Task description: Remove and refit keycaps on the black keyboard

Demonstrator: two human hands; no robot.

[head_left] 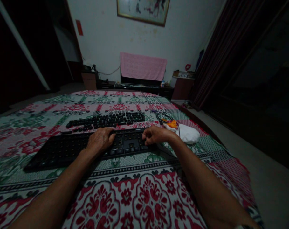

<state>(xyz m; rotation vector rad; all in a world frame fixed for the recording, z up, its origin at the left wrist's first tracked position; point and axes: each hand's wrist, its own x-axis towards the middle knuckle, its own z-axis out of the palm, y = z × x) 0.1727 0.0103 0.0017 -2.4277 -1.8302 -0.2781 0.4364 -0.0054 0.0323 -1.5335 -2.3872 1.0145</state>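
Observation:
A black keyboard (70, 144) lies at a slant on the patterned bedspread, and much of its left and middle part shows bare key sockets without caps. A few caps sit along its lower right edge. My left hand (100, 140) rests on the keyboard's middle, its thumb apart from the fingers, which reach toward the far edge. Over the right end of the keyboard, my right hand (154, 135) is closed in a pinch; whatever is between its fingertips is hidden. Behind the keyboard, loose black keycaps (106, 120) are laid out in rows.
Right of the keyboard lie a white cloth (188, 133), an orange item (172, 124) and a coiled black cable (160, 116). The floral bedspread (125, 197) spreads over the bed. Beyond it, a pink towel (143, 66) hangs over a screen by the wall.

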